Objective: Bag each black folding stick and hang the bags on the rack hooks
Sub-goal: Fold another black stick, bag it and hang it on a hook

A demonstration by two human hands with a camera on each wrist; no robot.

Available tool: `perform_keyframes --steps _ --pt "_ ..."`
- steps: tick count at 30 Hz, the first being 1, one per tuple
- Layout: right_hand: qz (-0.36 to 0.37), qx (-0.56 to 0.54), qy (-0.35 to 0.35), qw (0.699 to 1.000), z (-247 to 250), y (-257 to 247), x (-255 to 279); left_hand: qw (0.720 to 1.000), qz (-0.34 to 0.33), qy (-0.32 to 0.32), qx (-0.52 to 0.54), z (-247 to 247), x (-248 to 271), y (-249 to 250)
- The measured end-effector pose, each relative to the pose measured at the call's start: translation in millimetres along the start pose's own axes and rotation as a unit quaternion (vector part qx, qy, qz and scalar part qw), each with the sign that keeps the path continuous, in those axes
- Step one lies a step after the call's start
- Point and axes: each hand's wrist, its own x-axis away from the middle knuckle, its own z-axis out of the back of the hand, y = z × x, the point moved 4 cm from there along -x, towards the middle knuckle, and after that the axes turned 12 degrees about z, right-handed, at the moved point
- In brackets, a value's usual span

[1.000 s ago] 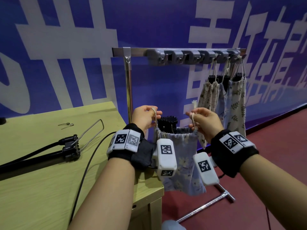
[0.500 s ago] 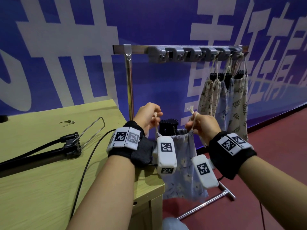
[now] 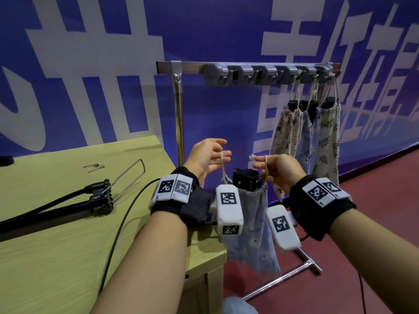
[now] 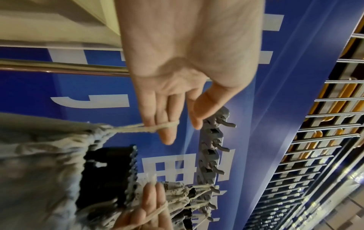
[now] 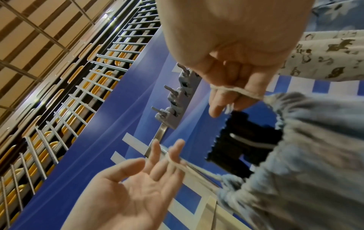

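A pale blue floral drawstring bag point(image 3: 251, 223) hangs between my hands just past the table corner. A black folding stick point(image 3: 246, 179) pokes out of its gathered mouth. My left hand point(image 3: 217, 152) has straight, spread fingers, and one drawstring loop point(image 4: 165, 126) hangs over them. My right hand point(image 3: 265, 166) curls its fingers round the other drawstring point(image 5: 236, 90). The grey hook strip point(image 3: 267, 73) on the rack bar is above and behind the bag. In the right wrist view the stick point(image 5: 242, 144) shows dark inside the bag point(image 5: 305, 155).
Several filled floral bags point(image 3: 306, 137) hang from the right-hand hooks; the left hooks are bare. On the wooden table point(image 3: 68, 257) lie another black stick point(image 3: 99, 198), a black cable point(image 3: 122, 223) and small metal pins point(image 3: 94, 166). The rack post point(image 3: 179, 121) and foot point(image 3: 283, 279) stand close.
My left hand has gone from a closed pinch to straight, spread fingers with the loop over them. The bag mouth has gathered tighter round the stick. The right hand keeps its hold.
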Motion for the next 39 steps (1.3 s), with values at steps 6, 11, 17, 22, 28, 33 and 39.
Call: perform_keyframes --steps 6,11,17,22,28,33,39 --pt "0.094 0.011 0.046 0.994 7 -9 -5 0.996 -0.090 0.012 0.001 -5 5 5" --pt "0.128 0.061 0.027 0.989 5 -11 -4 0.993 -0.110 0.037 0.013 -1 1 5" --pt "0.170 0.091 0.002 0.981 1 -11 -3 0.992 -0.117 0.050 -0.009 1 -1 4" --pt "0.167 0.092 0.006 0.982 -3 -13 0 0.997 -0.019 0.005 -0.079 -9 -1 0" --pt "0.143 0.137 0.021 0.980 -1 -6 2 0.996 0.000 0.001 -0.094 -12 1 -1" --pt "0.096 0.150 0.016 0.984 -3 -2 6 0.989 0.026 0.013 -0.148 -12 -1 -4" --pt "0.073 0.201 -0.016 0.977 -7 10 9 0.977 0.066 0.020 -0.204 -8 -4 -10"
